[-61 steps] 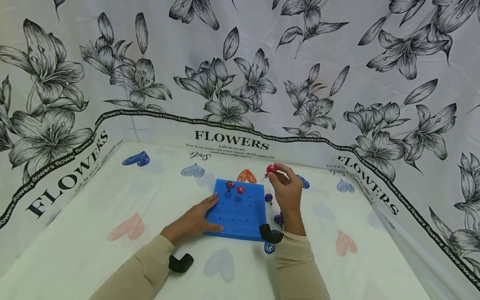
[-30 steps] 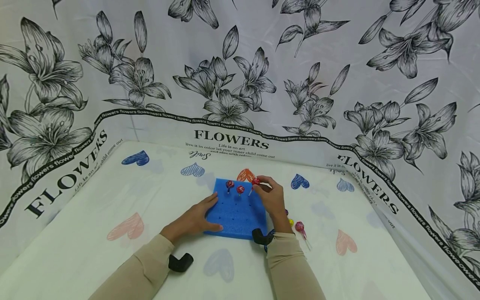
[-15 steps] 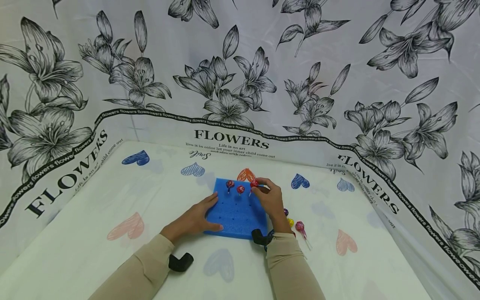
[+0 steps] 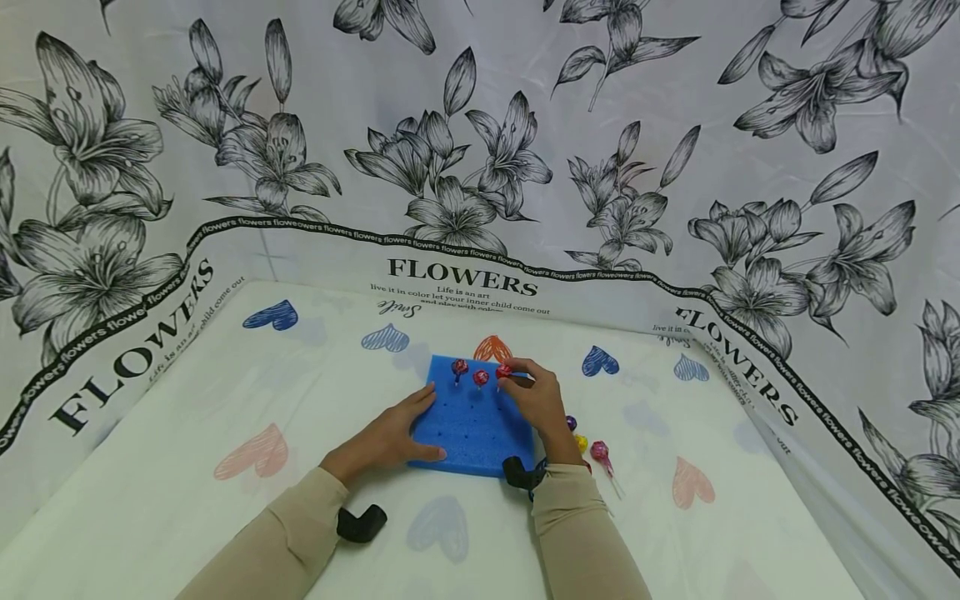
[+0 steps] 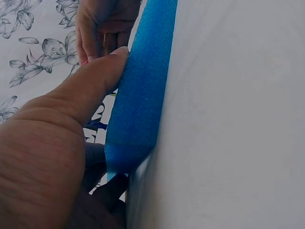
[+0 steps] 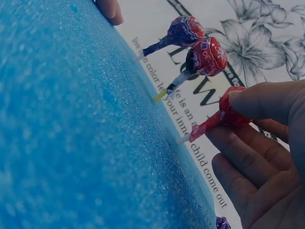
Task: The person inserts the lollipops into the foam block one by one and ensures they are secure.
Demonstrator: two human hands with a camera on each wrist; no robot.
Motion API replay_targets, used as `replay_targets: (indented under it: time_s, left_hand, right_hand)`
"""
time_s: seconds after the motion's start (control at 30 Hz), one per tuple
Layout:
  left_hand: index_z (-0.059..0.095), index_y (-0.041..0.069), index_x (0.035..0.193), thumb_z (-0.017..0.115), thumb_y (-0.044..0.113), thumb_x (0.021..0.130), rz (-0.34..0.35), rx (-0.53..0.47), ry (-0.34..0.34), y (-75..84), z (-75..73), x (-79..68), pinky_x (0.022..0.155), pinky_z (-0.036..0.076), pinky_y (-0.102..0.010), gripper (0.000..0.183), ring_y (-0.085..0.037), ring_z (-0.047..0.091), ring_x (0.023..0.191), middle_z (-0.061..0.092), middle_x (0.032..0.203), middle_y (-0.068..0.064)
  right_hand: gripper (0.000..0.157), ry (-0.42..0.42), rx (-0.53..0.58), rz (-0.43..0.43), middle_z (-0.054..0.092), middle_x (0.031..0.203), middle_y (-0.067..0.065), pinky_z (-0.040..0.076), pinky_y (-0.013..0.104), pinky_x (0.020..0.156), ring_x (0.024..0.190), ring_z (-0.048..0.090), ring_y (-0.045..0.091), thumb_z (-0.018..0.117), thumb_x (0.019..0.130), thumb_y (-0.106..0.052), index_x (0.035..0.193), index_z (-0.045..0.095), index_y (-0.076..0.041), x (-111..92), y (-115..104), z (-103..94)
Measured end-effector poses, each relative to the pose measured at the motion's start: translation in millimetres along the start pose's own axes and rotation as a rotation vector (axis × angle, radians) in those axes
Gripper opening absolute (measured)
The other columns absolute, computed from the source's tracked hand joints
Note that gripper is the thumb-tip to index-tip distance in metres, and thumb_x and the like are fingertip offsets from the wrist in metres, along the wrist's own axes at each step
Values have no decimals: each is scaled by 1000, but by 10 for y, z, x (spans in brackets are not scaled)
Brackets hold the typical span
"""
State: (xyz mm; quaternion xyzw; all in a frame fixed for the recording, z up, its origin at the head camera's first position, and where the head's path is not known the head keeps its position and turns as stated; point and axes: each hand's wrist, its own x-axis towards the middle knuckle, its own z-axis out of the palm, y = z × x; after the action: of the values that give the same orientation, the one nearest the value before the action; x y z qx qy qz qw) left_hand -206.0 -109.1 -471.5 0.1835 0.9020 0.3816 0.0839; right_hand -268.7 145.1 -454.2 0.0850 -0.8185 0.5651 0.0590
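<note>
The left hand (image 4: 392, 435), spread wide, rests against the left edge of a blue foam block (image 4: 476, 435); a red-and-purple lollipop (image 4: 460, 367) and a red-and-white lollipop (image 4: 481, 377) stand in its far part; beside them the right hand (image 4: 542, 405) pinches a red lollipop (image 6: 233, 109), stick pointing at the block; further right, a pink lollipop (image 4: 599, 451) lies on the tabletop (image 4: 337, 358).

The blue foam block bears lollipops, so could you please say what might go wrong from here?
The right hand might nudge the neighbouring lollipop while handling the red lollipop it pinches. The white stick could bend if pushed crookedly. The foam block may slide if the left hand at its edge lifts.
</note>
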Motion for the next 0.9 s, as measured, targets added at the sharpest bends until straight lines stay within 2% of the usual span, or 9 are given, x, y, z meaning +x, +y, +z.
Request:
replay_targets:
  time_s: [0.2, 0.37, 0.47, 0.57, 0.7, 0.9]
  left_hand:
    - [27, 6, 152, 79, 51, 76, 2, 8, -1, -4, 5, -1, 111, 21, -49, 103, -30, 14, 144, 15, 159, -5]
    - [27, 5, 152, 79, 49, 76, 13, 7, -1, 23, -7, -12, 111, 21, -49, 103, -30, 14, 143, 16, 159, -5]
    - [27, 5, 152, 79, 49, 76, 13, 5, 0, 34, -13, -15, 111, 21, -49, 103, -31, 14, 143, 16, 159, -6]
    - [27, 5, 152, 79, 50, 76, 9, 9, -1, 37, -14, -14, 111, 21, -50, 103, -31, 14, 143, 16, 159, -6]
    - [26, 6, 152, 79, 50, 76, 4, 10, -3, 32, -11, -10, 111, 21, -50, 103, -31, 14, 143, 16, 159, -6]
    - [26, 6, 153, 79, 50, 76, -1, 10, -1, 25, -9, -12, 111, 22, -50, 103, -31, 14, 143, 15, 159, -5]
  right_hand:
    - [31, -13, -19, -22, 65, 110, 8, 53, 41, 85, 97, 66, 24, 72, 88, -11, 118, 66, -8, -9, -38, -19]
    - [35, -12, 21, -64, 64, 113, 11, 53, 39, 84, 100, 66, 25, 72, 88, -9, 122, 65, -7, -22, -129, -117]
    - [35, -10, 55, -100, 62, 117, 18, 53, 38, 85, 105, 63, 30, 70, 88, -6, 123, 63, -4, -84, -345, -249]
    - [36, -6, 96, -166, 58, 120, 26, 53, 35, 84, 110, 60, 38, 68, 89, 0, 124, 60, 4, -155, -575, -396]
    - [36, 47, 87, -248, 58, 121, 27, 52, 29, 85, 111, 58, 41, 66, 89, 2, 124, 58, 8, -236, -776, -536]
    - [35, 133, 80, -366, 59, 119, 26, 50, 38, 91, 110, 58, 41, 67, 88, 4, 122, 59, 8, -296, -919, -706]
